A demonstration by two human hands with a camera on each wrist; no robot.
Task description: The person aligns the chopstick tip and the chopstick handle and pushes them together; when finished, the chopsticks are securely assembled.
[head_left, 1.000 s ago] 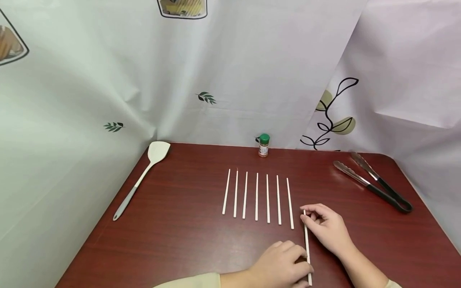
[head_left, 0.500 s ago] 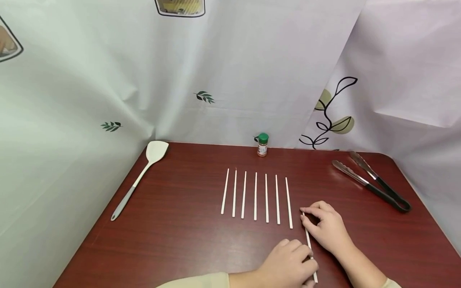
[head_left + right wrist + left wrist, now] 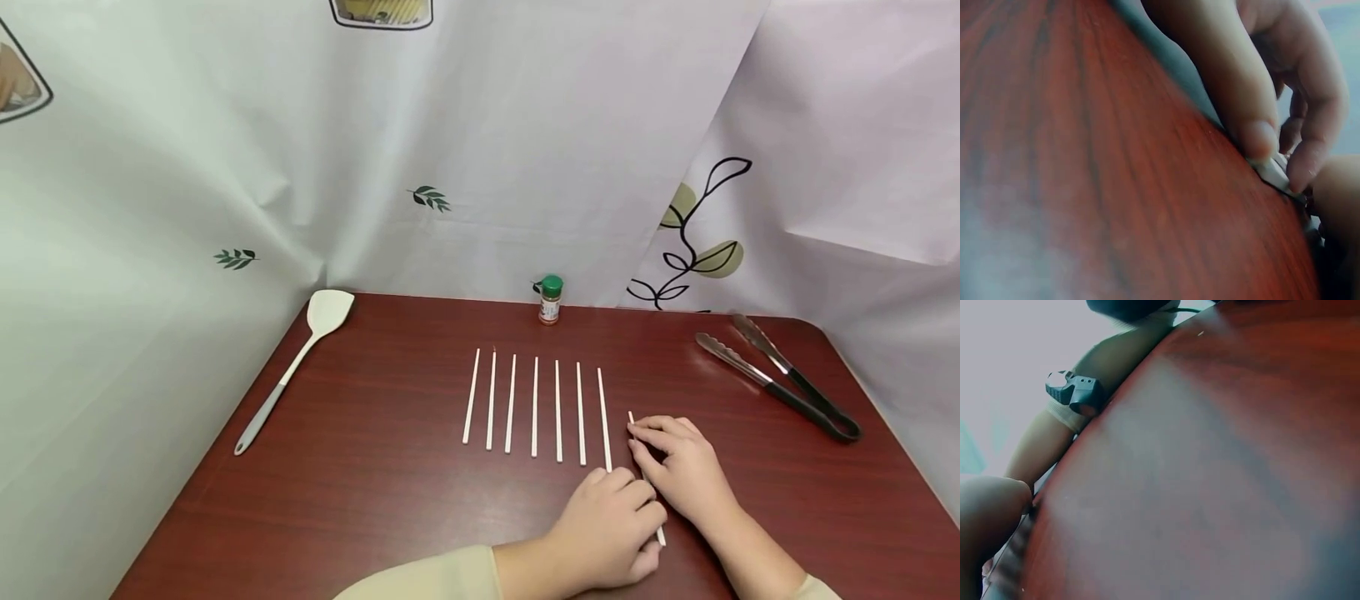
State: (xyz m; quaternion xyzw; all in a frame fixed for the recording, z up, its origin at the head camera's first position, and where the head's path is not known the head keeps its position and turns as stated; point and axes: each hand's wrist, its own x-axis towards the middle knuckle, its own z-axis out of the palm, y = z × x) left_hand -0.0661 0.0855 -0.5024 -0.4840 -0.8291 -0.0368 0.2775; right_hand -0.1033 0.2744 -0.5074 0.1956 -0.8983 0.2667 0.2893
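Observation:
In the head view, a white chopstick (image 3: 661,536) lies slanted at the right end of a row, its near end leaning right. My right hand (image 3: 682,465) pinches it near its far tip, between thumb and fingers; the right wrist view shows the chopstick (image 3: 1274,175) in that pinch, close over the wood. My left hand (image 3: 609,525) grips its lower part with curled fingers, which hide the middle. Several more white chopsticks (image 3: 535,408) lie spaced side by side to the left. The nearest of them (image 3: 603,417) has its lower end right at my left knuckles.
A white spatula (image 3: 299,362) with a grey handle lies on the left of the dark red table (image 3: 360,500). Against the back curtain (image 3: 487,125) stands a green-capped spice jar (image 3: 551,300). Metal tongs (image 3: 795,387) with black handles lie spread at the right.
The held chopstick has slid away from me, so its far tip now shows beyond my right fingers. My left hand has moved forward and slightly right with it; the right hand has barely shifted.

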